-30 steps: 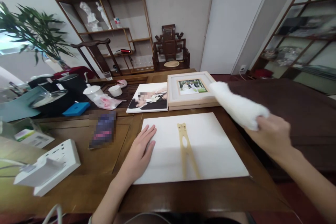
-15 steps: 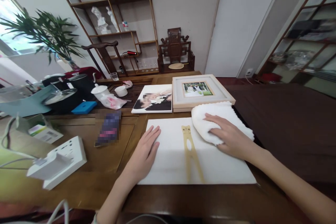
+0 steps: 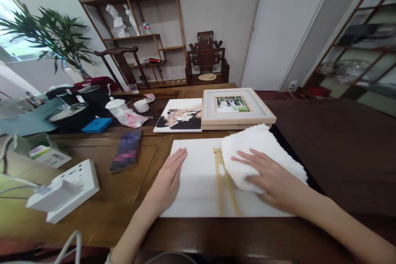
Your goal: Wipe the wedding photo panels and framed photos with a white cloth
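Note:
A white rectangular panel (image 3: 194,198) lies flat at the table's near edge. It bears a long yellow figure (image 3: 219,181) with a small face at its top and two leg-like strips. My left hand (image 3: 168,177) rests on the panel's left edge, its fingers stretched out flat and holding nothing. Spread over the panel's right part is a white fluffy cloth (image 3: 256,138), which covers the far right corner and touches the figure's side. My right hand (image 3: 272,177) presses flat on top of this cloth, fingers apart, the thumb blurred.
Beyond the panel sit a light wood picture frame (image 3: 262,109) and a photo print (image 3: 181,121). To the left are a white power strip (image 3: 68,189), a pixelated dark object (image 3: 126,150), a blue box (image 3: 97,125), a white teapot (image 3: 116,107) and black pots (image 3: 71,113).
My right hand has drawn the cloth nearer to me and slightly left, to the yellow figure's edge. My left hand has stayed at the panel's left side, shifted very little.

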{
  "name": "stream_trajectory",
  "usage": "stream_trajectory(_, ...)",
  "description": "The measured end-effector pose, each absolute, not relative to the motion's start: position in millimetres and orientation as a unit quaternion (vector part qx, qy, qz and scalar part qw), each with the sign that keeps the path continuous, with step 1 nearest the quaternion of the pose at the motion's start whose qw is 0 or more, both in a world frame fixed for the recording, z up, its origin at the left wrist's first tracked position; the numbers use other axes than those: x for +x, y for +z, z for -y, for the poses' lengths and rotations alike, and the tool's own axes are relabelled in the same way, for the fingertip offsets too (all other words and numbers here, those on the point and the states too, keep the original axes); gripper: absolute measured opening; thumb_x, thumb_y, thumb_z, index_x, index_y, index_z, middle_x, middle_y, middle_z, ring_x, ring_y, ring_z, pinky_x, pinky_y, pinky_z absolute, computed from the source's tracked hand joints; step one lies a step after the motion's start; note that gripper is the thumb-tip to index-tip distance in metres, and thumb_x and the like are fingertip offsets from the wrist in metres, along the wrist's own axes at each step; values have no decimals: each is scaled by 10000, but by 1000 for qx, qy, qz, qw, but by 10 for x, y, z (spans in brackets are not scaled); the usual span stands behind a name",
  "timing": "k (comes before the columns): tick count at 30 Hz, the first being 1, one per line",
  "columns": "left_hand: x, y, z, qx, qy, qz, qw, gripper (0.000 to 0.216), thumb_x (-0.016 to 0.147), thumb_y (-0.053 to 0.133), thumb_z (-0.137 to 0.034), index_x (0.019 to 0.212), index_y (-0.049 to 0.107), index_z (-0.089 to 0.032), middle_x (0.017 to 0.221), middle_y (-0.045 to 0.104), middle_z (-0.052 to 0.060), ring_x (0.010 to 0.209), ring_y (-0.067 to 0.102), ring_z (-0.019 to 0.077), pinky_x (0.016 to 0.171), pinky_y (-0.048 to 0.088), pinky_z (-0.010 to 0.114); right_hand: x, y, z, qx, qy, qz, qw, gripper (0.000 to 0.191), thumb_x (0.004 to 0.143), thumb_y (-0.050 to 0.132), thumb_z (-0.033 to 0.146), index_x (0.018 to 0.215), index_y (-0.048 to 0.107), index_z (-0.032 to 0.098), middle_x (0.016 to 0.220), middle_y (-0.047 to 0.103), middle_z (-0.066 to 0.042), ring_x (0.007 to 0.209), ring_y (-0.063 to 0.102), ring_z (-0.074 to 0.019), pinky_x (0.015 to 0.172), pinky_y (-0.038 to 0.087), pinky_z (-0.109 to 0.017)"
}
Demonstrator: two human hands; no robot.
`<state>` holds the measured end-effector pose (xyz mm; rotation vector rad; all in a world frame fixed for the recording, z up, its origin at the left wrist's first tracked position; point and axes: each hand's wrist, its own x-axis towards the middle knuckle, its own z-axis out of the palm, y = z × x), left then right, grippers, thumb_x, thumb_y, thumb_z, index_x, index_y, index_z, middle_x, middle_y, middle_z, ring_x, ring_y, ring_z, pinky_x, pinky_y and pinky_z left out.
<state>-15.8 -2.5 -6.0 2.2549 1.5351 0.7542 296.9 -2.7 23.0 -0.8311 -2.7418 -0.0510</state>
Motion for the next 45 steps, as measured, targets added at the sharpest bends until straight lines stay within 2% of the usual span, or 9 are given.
stream_trajectory(8, -143, -40, 17, 784, 260, -543, 153, 443, 967, 288, -251, 1350, 468, -118, 1456, 443, 98, 1384, 345, 182, 1168, 247, 419, 3117, 338, 637, -271, 8, 950, 153, 348, 505, 440, 42, 746, 607, 230, 1382, 507, -83, 1284, 438, -304, 997, 448, -498)
stream_trajectory(16, -126, 0, 33, 770, 260, -559, 162, 447, 961, 309, -272, 1342, 473, -106, 1454, 445, 106, 1370, 371, 186, 1162, 262, 403, 3002, 161, -227, -389, 42, 903, 176, 350, 607, 472, 19, 890, 639, 138, 1416, 437, -195, 1328, 353, -357, 1015, 399, -530)
stream_trajectory(20, -123, -8, 36, 768, 265, -561, 159, 451, 957, 294, -258, 1331, 483, -92, 1447, 452, 116, 1366, 377, 184, 1162, 262, 393, 2997, 190, -268, -410, 24, 901, 142, 384, 619, 455, 22, 924, 657, 141, 1336, 525, -192, 1223, 479, -384, 909, 478, -542)
stream_trajectory(23, -130, -21, 36, 766, 268, -563, 158, 445, 955, 297, -256, 1327, 491, -108, 1450, 450, 111, 1366, 377, 190, 1161, 266, 395, 3055, 273, 58, -399, 32, 908, 128, 429, 590, 452, 31, 926, 668, 188, 1290, 580, -140, 1192, 517, -372, 870, 515, -516)
stream_trajectory(26, -137, -31, 34, 762, 269, -569, 154, 451, 954, 313, -273, 1348, 472, -123, 1461, 436, 104, 1378, 356, 199, 1162, 263, 399, 3130, 339, 519, -377, 68, 916, 117, 482, 520, 472, 45, 899, 671, 268, 1350, 545, -38, 1205, 519, -333, 909, 514, -455)
stream_trajectory(29, -138, -35, 28, 756, 264, -581, 150, 464, 952, 324, -300, 1356, 466, -120, 1468, 423, 109, 1378, 356, 213, 1159, 269, 401, 3215, 335, 807, -379, 94, 912, 126, 402, 550, 518, 111, 868, 670, 304, 1354, 541, 6, 1172, 550, -311, 894, 528, -405)
stream_trajectory(34, -136, -33, 17, 757, 251, -582, 158, 464, 953, 324, -314, 1342, 484, -117, 1469, 421, 111, 1372, 367, 209, 1162, 262, 392, 3229, 234, 488, -424, 94, 892, 122, 463, 633, 454, 78, 1013, 647, 257, 1342, 547, -65, 1223, 502, -306, 923, 496, -440)
stream_trajectory(39, -140, -23, 31, 759, 256, -576, 165, 448, 956, 324, -298, 1351, 472, -147, 1475, 414, 101, 1377, 356, 208, 1161, 257, 415, 3054, 152, -187, -448, 47, 884, 123, 434, 677, 452, 109, 1067, 629, 177, 1111, 648, -164, 1206, 496, -354, 883, 489, -504)
stream_trajectory(45, -120, -6, 41, 754, 268, -575, 169, 435, 951, 337, -285, 1340, 484, -156, 1465, 427, 105, 1373, 364, 223, 1158, 265, 432, 2976, 164, -268, -441, 19, 887, 134, 477, 655, 447, 63, 1082, 629, 175, 1229, 606, -165, 1252, 457, -367, 907, 480, -525)
